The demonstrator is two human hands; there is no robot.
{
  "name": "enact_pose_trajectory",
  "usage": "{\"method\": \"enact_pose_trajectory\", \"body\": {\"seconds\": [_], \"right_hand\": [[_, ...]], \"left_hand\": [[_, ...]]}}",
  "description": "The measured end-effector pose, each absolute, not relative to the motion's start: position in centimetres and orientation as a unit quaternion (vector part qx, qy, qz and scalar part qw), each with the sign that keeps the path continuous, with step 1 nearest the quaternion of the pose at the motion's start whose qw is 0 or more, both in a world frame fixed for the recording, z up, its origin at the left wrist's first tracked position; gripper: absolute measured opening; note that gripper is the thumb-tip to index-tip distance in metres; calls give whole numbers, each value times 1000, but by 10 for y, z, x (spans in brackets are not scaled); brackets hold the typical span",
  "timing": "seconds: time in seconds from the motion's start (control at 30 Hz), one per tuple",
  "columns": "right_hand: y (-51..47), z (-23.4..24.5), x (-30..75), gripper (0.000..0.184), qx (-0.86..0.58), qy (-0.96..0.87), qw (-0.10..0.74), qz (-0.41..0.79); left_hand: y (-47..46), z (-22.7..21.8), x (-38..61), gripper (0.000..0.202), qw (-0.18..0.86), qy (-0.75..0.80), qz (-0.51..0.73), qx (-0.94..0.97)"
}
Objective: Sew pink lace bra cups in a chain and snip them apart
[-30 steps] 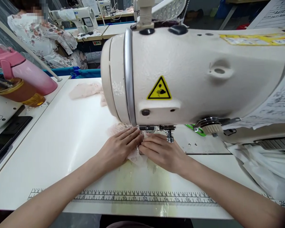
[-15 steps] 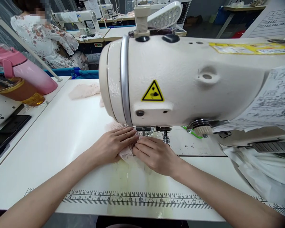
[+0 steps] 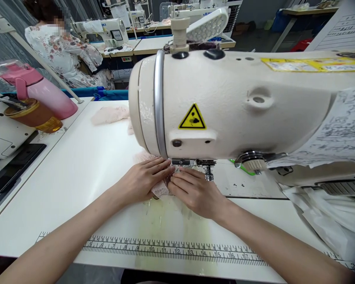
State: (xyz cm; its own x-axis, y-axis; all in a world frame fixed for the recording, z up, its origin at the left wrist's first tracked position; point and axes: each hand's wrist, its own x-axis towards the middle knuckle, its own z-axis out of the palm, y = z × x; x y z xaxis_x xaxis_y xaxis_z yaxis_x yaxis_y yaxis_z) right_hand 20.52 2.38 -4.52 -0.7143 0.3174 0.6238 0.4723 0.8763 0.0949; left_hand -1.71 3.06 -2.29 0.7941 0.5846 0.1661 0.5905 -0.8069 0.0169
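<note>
Under the head of the white sewing machine, a piece of pale pink lace fabric lies close to the needle area. My left hand rests flat on this fabric, its fingers stretched toward the presser foot. Beside it, my right hand has curled fingers that pinch the fabric's right edge. The fingertips of both hands almost meet just in front of the foot. The machine head partly hides the needle and the fabric behind it.
More pink lace pieces lie at the table's back. At left are a pink bottle, an amber cup and a black phone. A ruler strip runs along the front. White cloth is at right; a person sits beyond.
The whole view has shifted slightly, so everything appears a little further right and lower. Both hands keep nearly the same place on the fabric; the right fingertips sit slightly closer to the foot.
</note>
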Motion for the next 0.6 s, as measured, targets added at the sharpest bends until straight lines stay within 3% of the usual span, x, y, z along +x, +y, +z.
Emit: {"method": "enact_pose_trajectory", "body": {"seconds": [0.6], "right_hand": [[29,-45,213,29,-238,-921,279,-132]], "left_hand": [[26,-25,-10,61,40,-343,-67,-936]]}}
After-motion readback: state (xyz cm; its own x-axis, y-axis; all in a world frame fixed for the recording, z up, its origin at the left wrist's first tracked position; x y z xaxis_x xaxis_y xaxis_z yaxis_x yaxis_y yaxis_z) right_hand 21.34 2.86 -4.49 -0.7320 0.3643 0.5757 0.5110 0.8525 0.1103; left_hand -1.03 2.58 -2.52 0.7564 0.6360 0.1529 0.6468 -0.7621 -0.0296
